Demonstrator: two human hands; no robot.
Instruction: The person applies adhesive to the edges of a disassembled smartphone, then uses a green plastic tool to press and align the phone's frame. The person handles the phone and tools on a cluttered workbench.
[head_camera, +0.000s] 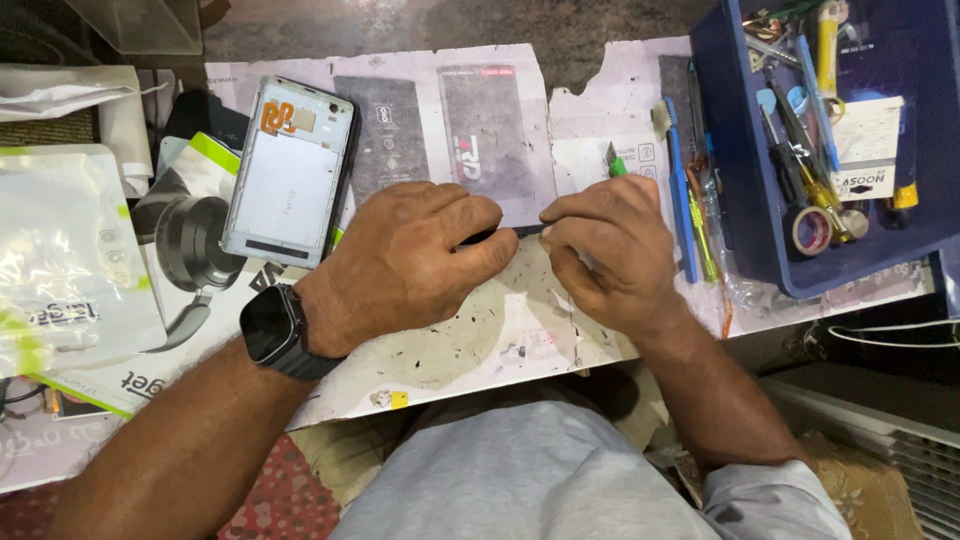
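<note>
- Left hand (410, 255) is curling over, pressing a dark strip (500, 234) right of the phone (288, 172).
- Right hand (610, 250) is pinching a green-tipped knife (615, 162); a slip risks cutting those fingers.

Bench (420, 25) dark, mostly covered by a stained paper sheet (480, 330). On sheet: opened phone (290, 170) toward left edge, blue tool tray (760, 200) at right edge. White packets (60, 250) at far left.

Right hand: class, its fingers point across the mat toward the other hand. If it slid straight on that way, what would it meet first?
Most likely the left hand: the right hand faces it fingertip to fingertip over a thin dark strip both pinch; depth is uncertain.
</note>
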